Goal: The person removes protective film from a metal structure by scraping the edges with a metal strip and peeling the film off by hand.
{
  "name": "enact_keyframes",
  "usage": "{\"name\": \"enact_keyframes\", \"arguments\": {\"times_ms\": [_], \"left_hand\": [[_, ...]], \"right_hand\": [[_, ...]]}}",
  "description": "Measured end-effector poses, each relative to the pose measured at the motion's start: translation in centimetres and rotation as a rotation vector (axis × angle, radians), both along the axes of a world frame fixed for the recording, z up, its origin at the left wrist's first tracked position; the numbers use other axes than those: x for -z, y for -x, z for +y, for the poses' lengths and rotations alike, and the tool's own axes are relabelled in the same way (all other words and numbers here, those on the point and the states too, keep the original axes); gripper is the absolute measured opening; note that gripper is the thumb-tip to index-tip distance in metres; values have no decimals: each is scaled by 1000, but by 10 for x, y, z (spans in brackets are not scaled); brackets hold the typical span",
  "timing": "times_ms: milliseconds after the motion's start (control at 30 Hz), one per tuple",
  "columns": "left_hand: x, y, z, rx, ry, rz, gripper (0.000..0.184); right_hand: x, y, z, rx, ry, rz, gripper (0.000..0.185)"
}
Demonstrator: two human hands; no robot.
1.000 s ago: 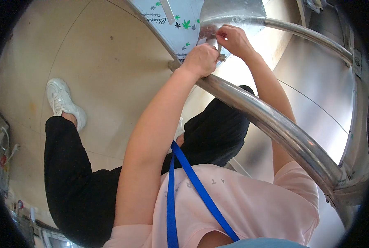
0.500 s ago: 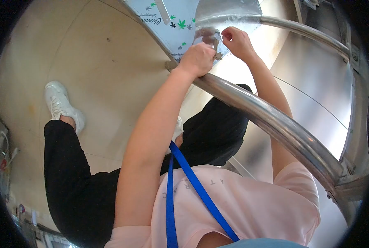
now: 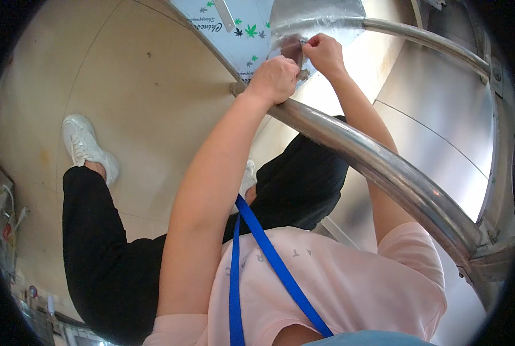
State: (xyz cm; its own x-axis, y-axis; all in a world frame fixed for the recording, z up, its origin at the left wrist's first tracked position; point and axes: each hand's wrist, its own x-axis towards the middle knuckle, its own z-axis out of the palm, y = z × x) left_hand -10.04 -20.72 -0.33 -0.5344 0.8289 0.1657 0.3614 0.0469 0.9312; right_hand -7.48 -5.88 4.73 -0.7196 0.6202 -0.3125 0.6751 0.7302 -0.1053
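My left hand [image 3: 273,79] is closed in a fist by the upper end of a thick, curved metal tube [image 3: 361,147], over the corner of a film-covered sheet [image 3: 225,43] printed with leaves and lettering. A small greyish-brown piece [image 3: 303,75] shows beside its fingers; what the fist holds is hidden. Just to the right, my right hand [image 3: 325,55] pinches with thumb and fingertips at the edge of a shiny, reflective patch [image 3: 289,49] on the sheet. Too little shows between those fingertips to name it.
A thinner metal rail [image 3: 424,40] curves off to the upper right, beyond a shiny rounded metal piece [image 3: 318,17]. A flat metal strip [image 3: 223,14] lies on the sheet. Smooth metal panels [image 3: 436,115] stand at right. Tan floor [image 3: 148,109] spreads at left, around a white shoe [image 3: 87,147].
My right hand has moved slightly left and up, closer to the left fist, and its fingertips have come together at the shiny patch. The left hand has barely shifted.
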Motion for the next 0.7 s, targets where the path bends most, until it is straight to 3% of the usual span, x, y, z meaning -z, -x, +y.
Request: {"name": "enact_keyframes", "arguments": {"times_ms": [33,133,233,367,567,700], "left_hand": [[1,1,1,-8,-1,-1,11],[-1,-1,1,-9,2,-6,11],[-3,1,2,2,5,3,13],[-5,2,1,-4,-11,8,13],[-4,0,0,1,2,-26,12],[1,-1,1,-16,-10,-17,14]], "right_hand": [[4,-4,5,116,130,58,26],[3,-11,11,138,275,225,26],[-4,-6,-2,-182,21,156,22],[2,4,-2,-267,-73,-5,23],[3,-9,-4,118,31,123,23],[0,-5,-4,37,107,179,24]]}}
